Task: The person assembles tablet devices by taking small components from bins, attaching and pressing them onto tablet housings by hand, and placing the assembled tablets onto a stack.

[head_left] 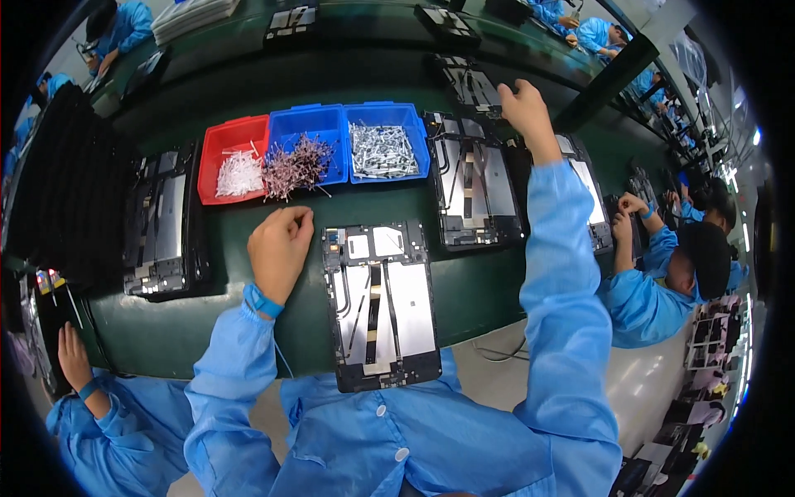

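Black rectangular opened tablet chassis (383,302) with silver plates and thin cables lies flat on green bench (480,286), at the near edge. Left hand (279,248) rests just beside it, fingers curled (pinching something? cannot tell). Right hand (524,103) reaches another dark device frame (468,83) farther back, grip unclear.

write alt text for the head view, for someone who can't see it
A person in blue sleeves rests the left hand by an open tablet chassis on a green bench, the right hand reaching far. Behind: red bin, two blue bins.
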A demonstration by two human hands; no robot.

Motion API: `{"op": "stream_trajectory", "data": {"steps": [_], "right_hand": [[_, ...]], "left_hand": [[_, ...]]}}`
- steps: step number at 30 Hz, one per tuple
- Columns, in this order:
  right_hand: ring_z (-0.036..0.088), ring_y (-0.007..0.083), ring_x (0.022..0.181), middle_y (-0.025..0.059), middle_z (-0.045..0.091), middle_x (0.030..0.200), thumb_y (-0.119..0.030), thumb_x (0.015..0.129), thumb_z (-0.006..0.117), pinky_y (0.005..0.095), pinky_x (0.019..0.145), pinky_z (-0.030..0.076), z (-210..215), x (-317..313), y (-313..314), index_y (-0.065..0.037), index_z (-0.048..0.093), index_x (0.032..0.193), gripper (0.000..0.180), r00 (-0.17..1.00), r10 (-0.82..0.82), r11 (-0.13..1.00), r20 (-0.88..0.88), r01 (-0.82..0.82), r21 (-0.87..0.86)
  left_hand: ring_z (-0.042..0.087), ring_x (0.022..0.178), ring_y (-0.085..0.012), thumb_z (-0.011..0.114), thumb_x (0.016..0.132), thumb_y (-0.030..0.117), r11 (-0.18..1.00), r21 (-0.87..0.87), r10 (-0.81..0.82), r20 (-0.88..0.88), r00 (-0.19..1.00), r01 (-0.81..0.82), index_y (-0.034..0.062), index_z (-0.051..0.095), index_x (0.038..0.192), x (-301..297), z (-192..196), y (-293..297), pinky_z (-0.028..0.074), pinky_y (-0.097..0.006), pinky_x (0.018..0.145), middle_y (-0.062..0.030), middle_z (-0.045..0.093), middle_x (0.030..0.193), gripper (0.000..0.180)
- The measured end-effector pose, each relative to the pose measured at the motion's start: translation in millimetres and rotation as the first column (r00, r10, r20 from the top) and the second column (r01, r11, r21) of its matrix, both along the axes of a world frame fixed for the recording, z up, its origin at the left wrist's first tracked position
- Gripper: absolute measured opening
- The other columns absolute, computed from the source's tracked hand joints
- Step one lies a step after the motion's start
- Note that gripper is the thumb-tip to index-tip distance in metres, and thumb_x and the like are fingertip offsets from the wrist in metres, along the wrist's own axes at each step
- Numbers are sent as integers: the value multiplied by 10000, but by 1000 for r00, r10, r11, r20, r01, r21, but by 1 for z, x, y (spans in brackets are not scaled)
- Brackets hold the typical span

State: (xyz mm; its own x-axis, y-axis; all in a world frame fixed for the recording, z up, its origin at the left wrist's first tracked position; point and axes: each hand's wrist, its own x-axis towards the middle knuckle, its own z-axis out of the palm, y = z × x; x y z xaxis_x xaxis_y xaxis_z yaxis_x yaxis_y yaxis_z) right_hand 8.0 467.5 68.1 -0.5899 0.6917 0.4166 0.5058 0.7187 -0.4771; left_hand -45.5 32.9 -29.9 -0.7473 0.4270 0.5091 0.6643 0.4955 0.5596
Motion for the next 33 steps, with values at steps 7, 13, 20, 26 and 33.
{"op": "stream_trajectory", "data": {"steps": [7, 13, 20, 26, 33], "right_hand": [[627, 315, 1063, 141, 615, 1233, -286, 930, 629, 405, 888, 551, -33, -60, 63, -68, 556, 1315, 449, 951, 81, 740, 300, 144, -657], [476, 155, 562, 56, 552, 788, -240, 897, 689, 278, 469, 436, -79, -88, 101, -103, 584, 955, 182, 880, -471, 238, -64, 57, -969], [352, 71, 406, -33, 300, 541, -145, 933, 590, 184, 342, 267, 1, -93, 41, -119, 431, 864, 175, 811, -314, -33, -494, -529, -848], [352, 106, 356, -27, 370, 520, -435, 995, 505, 237, 339, 259, 53, 29, -118, -72, 498, 897, 377, 836, 241, 246, -493, -544, -802], [568, 169, 434, 131, 675, 875, -487, 1017, 404, 236, 346, 364, -9, 237, -264, -9, 453, 1333, 576, 930, 182, 95, -320, -341, -935]], "left_hand": [[392, 620, 25, 681, 935, 82, 868, 480, -267, 666, 697, -125, -37, 696, 1014, 6, -8, -21, 299, -158, 531, 95, 524, 713, 143], [420, 600, 16, 661, 961, 144, 796, 570, -397, 746, 535, -204, -1, 669, 1092, 7, 7, -21, 305, -169, 510, 73, 567, 805, 196], [331, 552, 8, 684, 949, 184, 698, 694, -577, 690, 436, -175, 19, 656, 1100, 2, 8, -26, 224, -191, 458, 74, 527, 790, 225], [466, 696, -40, 678, 950, 168, 672, 721, -529, 626, 574, -167, 24, 658, 1071, 31, 12, -55, 371, -199, 611, 26, 572, 898, 189], [520, 1246, -257, 593, 988, 144, 611, 791, -657, 524, 542, -23, 69, 570, 1020, 95, 22, -74, 436, -377, 994, -203, 493, 1417, 85]]}}
